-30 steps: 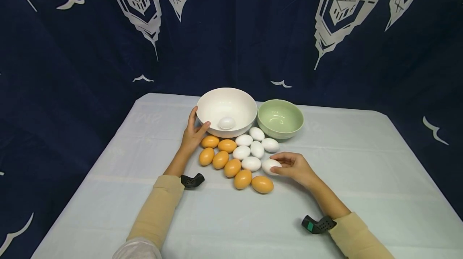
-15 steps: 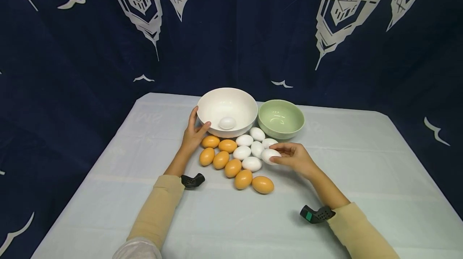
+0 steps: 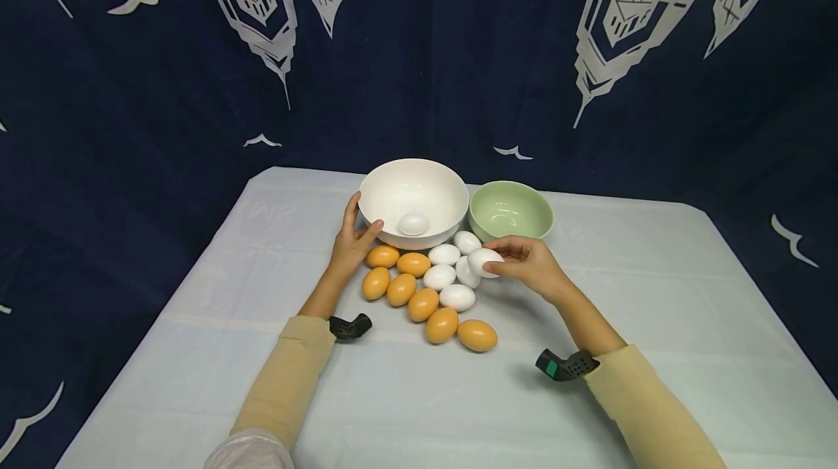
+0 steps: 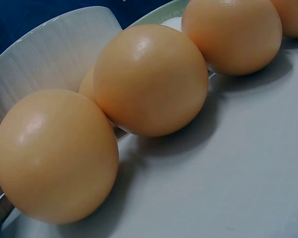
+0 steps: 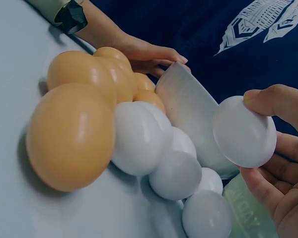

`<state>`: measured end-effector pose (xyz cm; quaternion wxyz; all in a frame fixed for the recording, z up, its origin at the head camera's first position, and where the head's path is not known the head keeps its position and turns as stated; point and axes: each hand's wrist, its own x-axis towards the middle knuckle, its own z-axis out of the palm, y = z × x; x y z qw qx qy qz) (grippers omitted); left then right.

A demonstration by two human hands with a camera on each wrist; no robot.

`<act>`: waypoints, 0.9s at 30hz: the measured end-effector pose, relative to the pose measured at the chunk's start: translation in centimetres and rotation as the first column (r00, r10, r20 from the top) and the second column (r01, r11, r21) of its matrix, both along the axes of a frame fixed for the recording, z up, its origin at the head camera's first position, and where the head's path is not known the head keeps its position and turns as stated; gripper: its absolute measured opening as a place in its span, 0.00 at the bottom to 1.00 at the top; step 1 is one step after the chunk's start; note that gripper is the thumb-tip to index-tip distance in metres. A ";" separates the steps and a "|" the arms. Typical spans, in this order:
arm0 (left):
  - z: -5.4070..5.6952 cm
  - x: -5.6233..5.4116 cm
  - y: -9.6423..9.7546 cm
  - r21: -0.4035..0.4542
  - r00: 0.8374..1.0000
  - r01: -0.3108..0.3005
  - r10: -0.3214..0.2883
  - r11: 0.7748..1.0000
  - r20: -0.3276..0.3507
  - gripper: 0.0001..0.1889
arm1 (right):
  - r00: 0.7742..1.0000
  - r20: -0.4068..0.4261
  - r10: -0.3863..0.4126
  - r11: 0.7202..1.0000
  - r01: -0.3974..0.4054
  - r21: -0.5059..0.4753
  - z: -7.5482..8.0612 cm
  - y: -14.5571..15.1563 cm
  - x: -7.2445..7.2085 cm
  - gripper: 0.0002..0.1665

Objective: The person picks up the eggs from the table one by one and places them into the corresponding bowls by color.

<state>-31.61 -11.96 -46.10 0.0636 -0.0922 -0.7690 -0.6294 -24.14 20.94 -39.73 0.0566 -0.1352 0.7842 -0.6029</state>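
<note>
White eggs, eight, orange eggs, seven, right hand pinching one white egg, left hand gripping one white bowl

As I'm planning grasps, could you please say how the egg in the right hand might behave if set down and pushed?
The egg would probably roll, being rounded. Its smooth surface may be slippery, and it looks stiff, showing no dent under the fingers.

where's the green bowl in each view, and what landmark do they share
head: green bowl just right of centre
left wrist: only a green sliver, top centre, behind the orange eggs
right wrist: its wall, bottom right, below the held white egg
shared landmark: white bowl, next to it in each picture
</note>
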 end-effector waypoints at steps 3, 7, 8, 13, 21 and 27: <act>0.0 0.0 -0.1 0.001 1.000 0.003 -0.003 1.000 -0.010 0.40 | 1.000 -0.019 -0.005 1.000 0.005 0.014 0.4 -0.3 -0.5 0.24; 0.0 0.0 -0.1 0.010 0.999 0.012 -0.012 1.000 -0.033 0.40 | 0.999 -0.040 -0.003 1.000 0.004 0.026 0.8 -0.6 -1.2 0.23; 0.0 0.0 -0.1 0.011 0.999 0.015 -0.015 1.000 -0.039 0.40 | 0.999 -0.045 -0.001 1.000 0.002 0.026 0.8 -0.7 -1.3 0.23; 0.0 0.0 -0.1 0.009 0.999 0.020 -0.019 1.000 -0.049 0.40 | 0.999 -0.049 0.003 1.000 -0.002 0.026 1.1 -1.0 -2.1 0.23; 0.0 -0.1 -0.1 0.009 1.000 0.013 -0.013 1.000 -0.028 0.40 | 0.999 -0.039 -0.006 0.997 0.009 0.070 1.8 -1.6 -3.3 0.22; 0.0 0.0 -0.1 0.018 1.000 0.014 -0.014 1.000 -0.027 0.40 | 0.999 -0.037 -0.011 0.993 0.016 0.120 2.3 -2.4 -4.2 0.24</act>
